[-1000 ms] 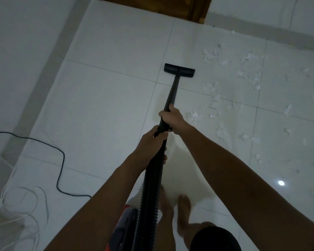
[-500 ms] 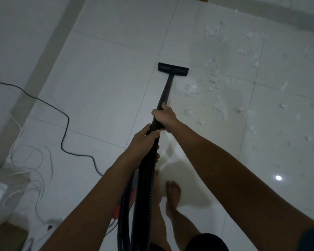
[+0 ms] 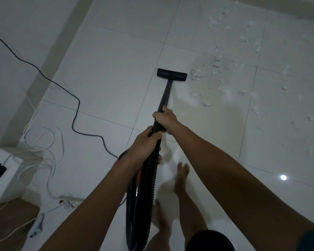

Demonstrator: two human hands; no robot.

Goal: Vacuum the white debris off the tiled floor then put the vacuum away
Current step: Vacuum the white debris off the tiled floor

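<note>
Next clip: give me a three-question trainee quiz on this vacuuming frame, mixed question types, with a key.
1. True or false: the floor nozzle sits directly on top of the white debris.
2. Which hand grips the wand nearer the nozzle? A) left hand B) right hand
3. Fill in: a black power cord trails across the tiled floor on the person's ____ side.

Key: 1 false, the debris lies to its right; 2 B; 3 left.

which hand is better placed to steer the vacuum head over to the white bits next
The right hand. It grips the wand further forward, nearer the vacuum head, and sits on the same side as the white debris scattered to the right. The left hand is further back, at the ribbed hose.
</note>
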